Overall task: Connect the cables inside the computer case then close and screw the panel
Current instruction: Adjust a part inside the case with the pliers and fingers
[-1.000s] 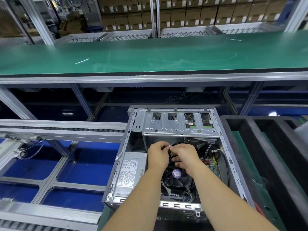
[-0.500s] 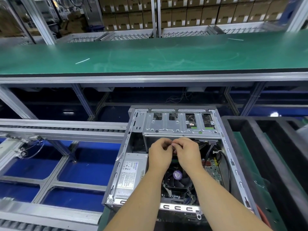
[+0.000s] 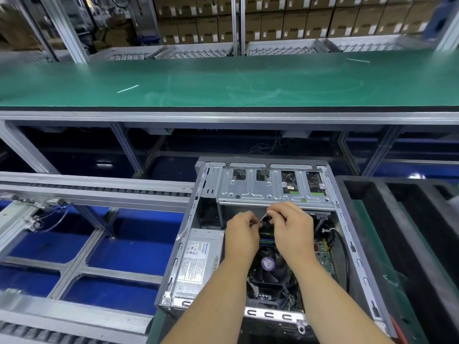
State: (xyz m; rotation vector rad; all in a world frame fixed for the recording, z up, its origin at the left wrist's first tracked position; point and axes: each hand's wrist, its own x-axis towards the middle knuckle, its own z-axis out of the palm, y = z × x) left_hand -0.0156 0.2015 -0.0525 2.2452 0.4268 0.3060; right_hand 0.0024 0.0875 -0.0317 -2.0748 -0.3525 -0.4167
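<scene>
Lower centre of frame: left hand (image 3: 242,234) and right hand (image 3: 291,229) are together pinching a thin pale cable (image 3: 262,218) inside the open grey metal computer case (image 3: 357,264).

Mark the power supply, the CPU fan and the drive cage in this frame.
power supply (image 3: 196,261): head view, on its white label.
CPU fan (image 3: 268,263): head view, on the purple hub sticker.
drive cage (image 3: 250,189): head view, on its bare top plate.

White label (image 3: 195,261) on power supply (image 3: 198,266): printed text, blue brand line, too small to read. Fan hub sticker (image 3: 268,263): unreadable. Nothing else legible.
</scene>
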